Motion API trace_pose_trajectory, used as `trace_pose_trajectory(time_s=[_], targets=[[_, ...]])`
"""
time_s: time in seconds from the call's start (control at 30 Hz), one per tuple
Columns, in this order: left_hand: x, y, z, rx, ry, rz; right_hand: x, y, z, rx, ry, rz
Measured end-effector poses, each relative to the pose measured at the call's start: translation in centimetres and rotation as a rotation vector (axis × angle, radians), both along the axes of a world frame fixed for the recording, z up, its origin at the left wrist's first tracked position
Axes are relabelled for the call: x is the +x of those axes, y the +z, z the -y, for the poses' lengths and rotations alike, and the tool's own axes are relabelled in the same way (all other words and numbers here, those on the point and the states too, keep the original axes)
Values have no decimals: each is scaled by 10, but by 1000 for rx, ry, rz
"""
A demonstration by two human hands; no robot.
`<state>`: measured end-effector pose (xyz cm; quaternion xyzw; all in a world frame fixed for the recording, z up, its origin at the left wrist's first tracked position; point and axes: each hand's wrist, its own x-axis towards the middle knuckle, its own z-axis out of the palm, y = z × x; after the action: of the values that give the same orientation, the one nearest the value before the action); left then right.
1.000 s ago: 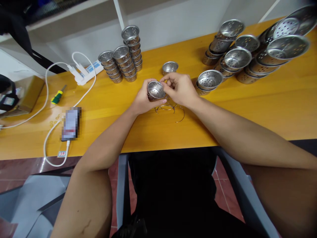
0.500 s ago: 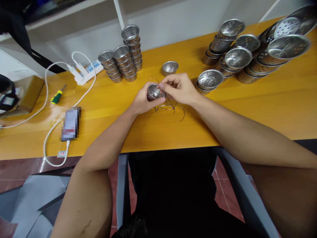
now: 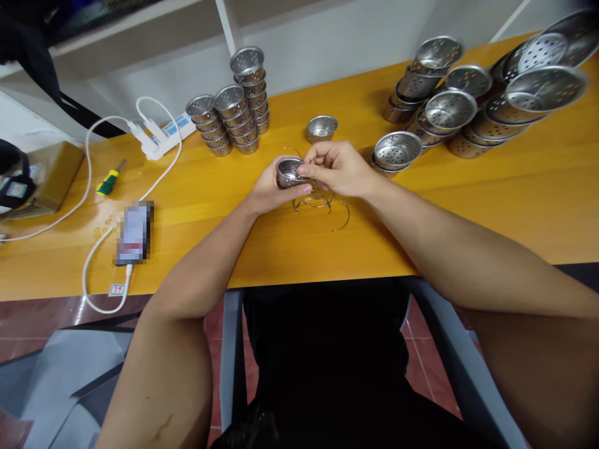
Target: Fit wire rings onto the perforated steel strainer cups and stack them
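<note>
My left hand (image 3: 267,191) is wrapped round a small perforated metal cup (image 3: 288,173), its mouth tilted up toward me. The fingers of my right hand (image 3: 340,168) are pinched together at the cup's right rim; whatever sits between the fingertips is too small to make out. Beneath and just in front of both hands, several thin curved metal wires (image 3: 314,204) lie on the table. A single perforated cup (image 3: 322,128) stands upright just beyond my right hand.
Stacks of perforated cups (image 3: 243,118) stand at the back left, and more stacked cups (image 3: 449,112) are on the right. A power strip (image 3: 163,138), a screwdriver (image 3: 109,182) and a cabled phone (image 3: 134,234) lie on the left of the yellow table (image 3: 290,255).
The cup has tilted slightly in my left hand, and my right fingers have shifted a little down and left along its rim. All else stays in place.
</note>
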<state>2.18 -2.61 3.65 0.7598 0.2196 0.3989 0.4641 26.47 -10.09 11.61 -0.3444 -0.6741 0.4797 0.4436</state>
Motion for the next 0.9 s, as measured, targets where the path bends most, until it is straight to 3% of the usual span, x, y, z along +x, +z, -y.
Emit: trace_pose_trajectory(time_s=[0.2,0.9], targets=[[0,-7,-4,81,-9,-27,-2,-1,0,23,-25,-3],[0,0,-2,132,30,-31,-3,-7,-3,25,-43,-15]])
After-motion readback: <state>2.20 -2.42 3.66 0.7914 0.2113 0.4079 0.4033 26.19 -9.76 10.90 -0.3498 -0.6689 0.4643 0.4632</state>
